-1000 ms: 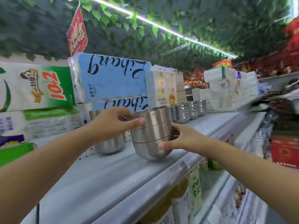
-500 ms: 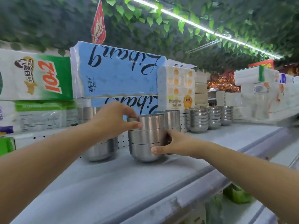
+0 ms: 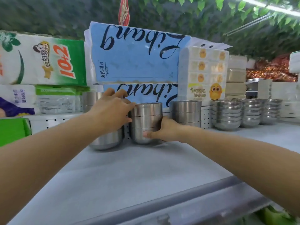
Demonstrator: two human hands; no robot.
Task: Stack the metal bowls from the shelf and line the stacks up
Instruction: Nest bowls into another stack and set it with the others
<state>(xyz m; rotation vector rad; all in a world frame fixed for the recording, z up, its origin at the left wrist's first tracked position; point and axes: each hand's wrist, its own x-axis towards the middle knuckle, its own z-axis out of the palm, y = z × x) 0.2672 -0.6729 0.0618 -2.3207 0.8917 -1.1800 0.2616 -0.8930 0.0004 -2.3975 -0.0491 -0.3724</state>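
A stack of three metal bowls (image 3: pixel 146 121) stands on the grey shelf (image 3: pixel 146 172) near the back. My left hand (image 3: pixel 112 114) grips its upper left side and my right hand (image 3: pixel 164 129) holds its lower right side. Partly hidden behind my left hand is another bowl stack (image 3: pixel 106 140), just to the left. A third straight-sided stack (image 3: pixel 186 113) is to the right. Beyond it, stacks of rounder bowls (image 3: pixel 227 116) run along the back in a row.
Tissue packs line the back of the shelf: a green and white pack (image 3: pixel 42 59), blue packs (image 3: pixel 138 54) and a yellow-printed pack (image 3: pixel 204 72). A green box (image 3: pixel 14 131) sits at the left. The shelf's front rail (image 3: pixel 178 207) runs below my arms.
Both hands carried the three-bowl stack back from the shelf's front edge and set it down beside the left stack. The camera view swung right and closer.
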